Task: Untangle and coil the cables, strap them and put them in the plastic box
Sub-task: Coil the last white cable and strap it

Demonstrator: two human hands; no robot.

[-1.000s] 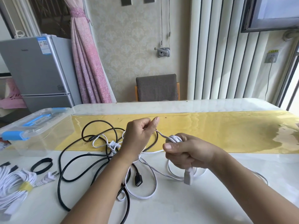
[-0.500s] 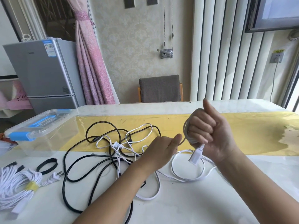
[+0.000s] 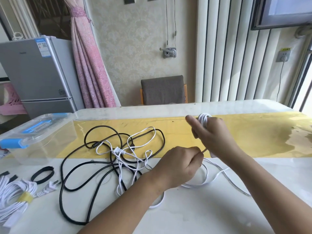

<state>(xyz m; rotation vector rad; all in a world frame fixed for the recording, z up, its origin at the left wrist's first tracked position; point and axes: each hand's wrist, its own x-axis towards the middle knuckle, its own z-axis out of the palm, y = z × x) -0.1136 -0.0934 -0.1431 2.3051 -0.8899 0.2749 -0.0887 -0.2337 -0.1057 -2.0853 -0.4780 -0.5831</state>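
The right hand [image 3: 215,135] grips the white cable coil [image 3: 204,119] above the tabletop [image 3: 185,217]. The left hand [image 3: 180,164] pinches its loose strand [image 3: 205,150]. The plastic box [image 3: 33,132] stands far left. The fridge label [image 3: 42,48] is illegible.

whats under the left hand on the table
Loops of the white cable lie on the table under the left hand, which pinches one strand. Their run beneath the wrist and forearm is covered.

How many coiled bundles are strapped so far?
1: a white bundle with a yellow strap at the near-left corner of the table, partly cut off; more may lie out of view.
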